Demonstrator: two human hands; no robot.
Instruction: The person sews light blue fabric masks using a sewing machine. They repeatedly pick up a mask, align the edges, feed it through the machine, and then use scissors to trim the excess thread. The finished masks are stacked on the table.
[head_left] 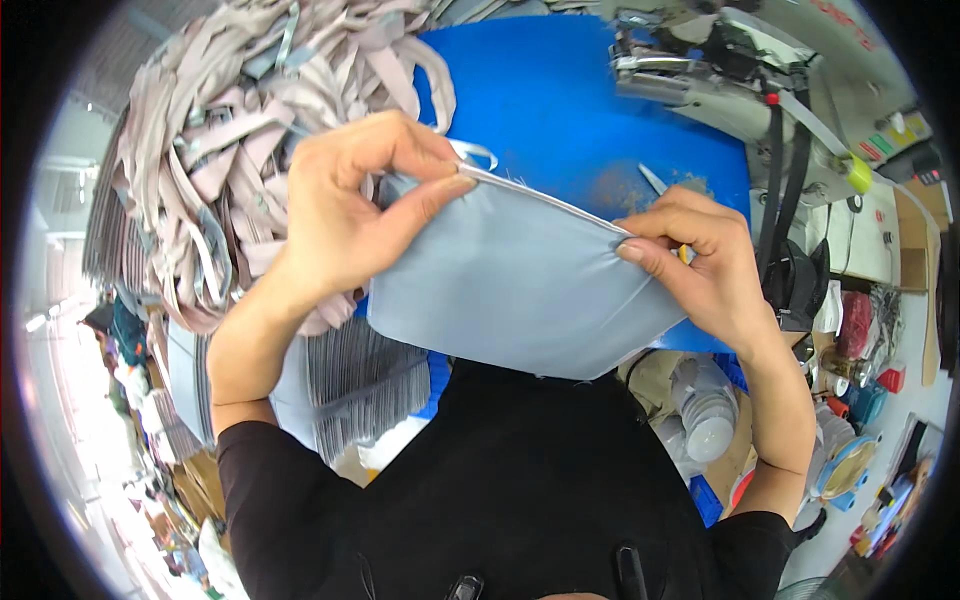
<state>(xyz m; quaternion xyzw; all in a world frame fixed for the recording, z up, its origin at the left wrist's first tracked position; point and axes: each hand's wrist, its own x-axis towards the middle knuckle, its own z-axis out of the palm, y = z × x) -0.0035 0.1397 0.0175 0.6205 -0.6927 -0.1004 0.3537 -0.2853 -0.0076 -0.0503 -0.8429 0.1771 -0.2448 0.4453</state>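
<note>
A grey-blue fabric panel (520, 280) hangs between my two hands over the blue tabletop. My left hand (375, 190) pinches the left end of its upper edge between thumb and fingers. At the right end of that same edge, my right hand (700, 255) has the cloth pinched in the same way. The edge runs taut, slanting down to the right, and looks layered, with a few loose threads. Below it the cloth drapes toward my lap. A small white loop (477, 153) shows beside my left fingertips; whether it belongs to the panel I cannot tell.
Pinkish-beige fabric strips (225, 160) are heaped at the left. Stacked grey fabric pieces (365, 385) sit below them. A sewing machine (700, 80) stands at the far right of the blue tabletop (540, 80). Clear plastic containers (708, 420) are below right.
</note>
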